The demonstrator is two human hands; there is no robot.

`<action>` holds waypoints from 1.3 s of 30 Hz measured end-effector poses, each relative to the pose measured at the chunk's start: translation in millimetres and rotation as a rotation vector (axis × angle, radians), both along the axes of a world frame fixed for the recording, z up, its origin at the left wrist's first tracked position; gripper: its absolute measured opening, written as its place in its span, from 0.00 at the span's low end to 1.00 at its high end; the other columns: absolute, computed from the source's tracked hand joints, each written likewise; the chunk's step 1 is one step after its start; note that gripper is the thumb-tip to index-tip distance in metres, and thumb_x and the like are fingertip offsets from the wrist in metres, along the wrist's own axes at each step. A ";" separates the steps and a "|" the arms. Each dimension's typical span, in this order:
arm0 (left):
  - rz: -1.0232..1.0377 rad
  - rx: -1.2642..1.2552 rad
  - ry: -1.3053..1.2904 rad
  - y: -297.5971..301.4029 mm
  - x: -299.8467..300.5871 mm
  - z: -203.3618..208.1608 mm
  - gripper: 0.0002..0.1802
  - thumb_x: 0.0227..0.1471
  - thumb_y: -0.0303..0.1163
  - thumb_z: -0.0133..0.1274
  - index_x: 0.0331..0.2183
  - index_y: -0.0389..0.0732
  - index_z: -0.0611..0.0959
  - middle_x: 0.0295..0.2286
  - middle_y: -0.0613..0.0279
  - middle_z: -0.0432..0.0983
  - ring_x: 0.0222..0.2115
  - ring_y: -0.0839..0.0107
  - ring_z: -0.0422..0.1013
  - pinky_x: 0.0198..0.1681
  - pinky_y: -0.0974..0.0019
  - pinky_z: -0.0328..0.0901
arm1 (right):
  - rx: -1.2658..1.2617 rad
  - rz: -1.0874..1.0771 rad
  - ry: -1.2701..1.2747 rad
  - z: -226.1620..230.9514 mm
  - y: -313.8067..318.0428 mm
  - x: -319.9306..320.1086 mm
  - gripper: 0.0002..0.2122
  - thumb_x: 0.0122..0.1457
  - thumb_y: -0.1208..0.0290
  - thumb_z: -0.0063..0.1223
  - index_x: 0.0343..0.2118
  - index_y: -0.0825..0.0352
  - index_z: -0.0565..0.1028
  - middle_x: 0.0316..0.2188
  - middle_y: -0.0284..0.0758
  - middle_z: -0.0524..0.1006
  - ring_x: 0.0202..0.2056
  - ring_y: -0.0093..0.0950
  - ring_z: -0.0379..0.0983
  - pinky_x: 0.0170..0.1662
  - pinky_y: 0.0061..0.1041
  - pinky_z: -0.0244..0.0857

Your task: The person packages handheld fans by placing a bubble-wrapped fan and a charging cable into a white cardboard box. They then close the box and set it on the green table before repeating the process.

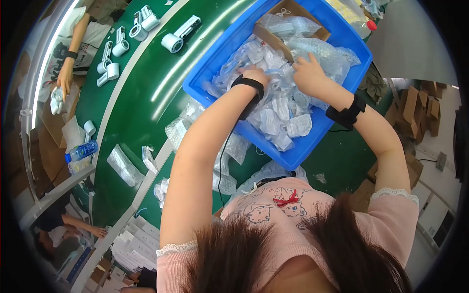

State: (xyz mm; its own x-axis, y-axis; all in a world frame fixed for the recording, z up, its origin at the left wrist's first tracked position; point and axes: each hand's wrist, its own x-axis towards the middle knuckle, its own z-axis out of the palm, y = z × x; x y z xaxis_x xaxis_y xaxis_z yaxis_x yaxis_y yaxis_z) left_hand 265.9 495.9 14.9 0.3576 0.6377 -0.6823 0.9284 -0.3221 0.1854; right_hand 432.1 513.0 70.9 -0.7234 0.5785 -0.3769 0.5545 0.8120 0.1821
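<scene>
At one o'clock, my left grip (255, 74) sits among plastic-bagged packets (298, 126) in the blue bin (297, 155); I cannot tell whether it pinches any. At its three o'clock, my right grip (311, 78) is spread.

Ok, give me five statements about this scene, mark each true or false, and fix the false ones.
1. The left hand and the right hand are both over the contents of the blue bin. True.
2. The clear-wrapped packets are all stacked in neat rows in the bin. False: they lie in a loose jumble.
3. An open cardboard box sits toward the bin's far end. True.
4. The red-capped bottle is inside the bin. False: it is outside, beyond the far right side.
5. Only the right wrist wears a black band. False: the left wrist wears one too.
</scene>
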 end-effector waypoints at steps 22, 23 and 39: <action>1.227 -0.212 -0.037 -2.1 -40.7 -43.4 0.49 0.36 0.48 0.51 0.55 0.43 0.46 0.52 0.33 0.41 0.52 0.36 0.44 0.54 0.45 0.43 | -0.495 -0.807 0.003 -86.1 -22.3 -70.7 0.35 0.51 0.42 0.34 0.58 0.59 0.46 0.55 0.58 0.40 0.54 0.62 0.39 0.55 0.49 0.41; 1.245 -0.242 -0.030 -3.1 -37.8 -44.9 0.49 0.37 0.48 0.50 0.55 0.41 0.45 0.52 0.35 0.42 0.52 0.39 0.46 0.55 0.48 0.42 | -0.551 -0.855 0.031 -81.9 -27.1 -73.5 0.35 0.51 0.42 0.34 0.58 0.59 0.46 0.56 0.57 0.41 0.55 0.59 0.40 0.54 0.49 0.42; 1.354 -0.347 -1.120 11.7 -18.1 -56.6 0.29 0.40 0.34 0.51 0.45 0.32 0.65 0.42 0.46 0.66 0.39 0.58 0.68 0.37 0.65 0.64 | -1.319 -1.778 1.554 -53.5 -27.1 -89.3 0.15 0.57 0.60 0.33 0.39 0.65 0.65 0.35 0.35 0.69 0.37 0.27 0.67 0.39 0.28 0.62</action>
State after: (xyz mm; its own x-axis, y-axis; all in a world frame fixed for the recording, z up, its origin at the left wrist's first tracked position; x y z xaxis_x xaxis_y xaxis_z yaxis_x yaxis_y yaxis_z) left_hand 247.8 507.6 -41.7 0.0995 0.7452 -0.6594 -0.1169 0.6669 0.7360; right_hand 342.9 485.9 17.4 -0.1423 0.6211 -0.7707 -0.3033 -0.7685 -0.5633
